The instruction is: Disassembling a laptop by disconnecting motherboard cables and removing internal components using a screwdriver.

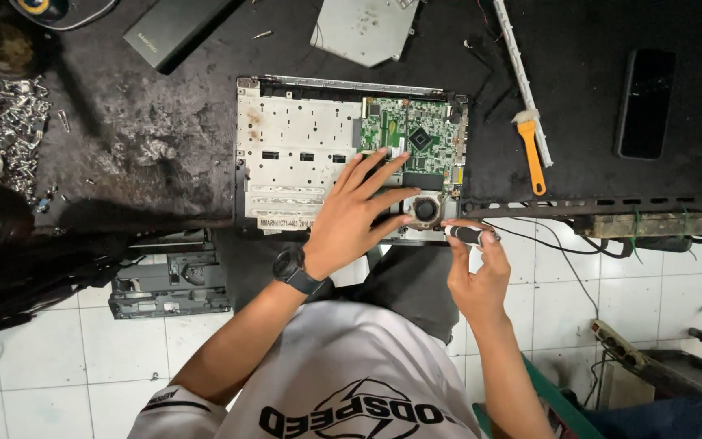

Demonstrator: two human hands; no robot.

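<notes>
Left hand [349,218] splayed flat on opened laptop [351,154], fingertips beside fan [425,210]. Right hand [474,272] clamped on screwdriver [466,236], lying crosswise just right of fan; tip probably toward it.

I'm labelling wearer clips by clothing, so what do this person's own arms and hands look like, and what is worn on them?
Both forearms are bare and no gloves are worn. The left hand has a black wristwatch on its wrist. The right hand has nothing on its wrist. Short white shirt sleeves with dark trim end near the shoulders.
</notes>
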